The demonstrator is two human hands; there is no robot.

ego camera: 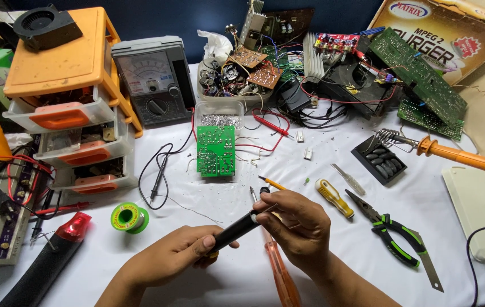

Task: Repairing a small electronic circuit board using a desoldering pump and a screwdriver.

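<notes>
I am holding a black pen-shaped tool (235,229) in both hands, low over the white table (333,250) and close to my body, likely so I can see its small tip well. My left hand (168,257) is wrapping shut around the thick back end, thumb on top, to keep it from wobbling. My right hand (295,223) is curling over the front end, with its fingertips pinching tight at the thin metal tip. The tool is slanting up toward the right. An orange screwdriver (280,272) is lying just under my right wrist. A green circuit board (216,150) is sitting farther up the table, well apart. The green-handled pliers (397,234) are resting to the right, within easy reach.
</notes>
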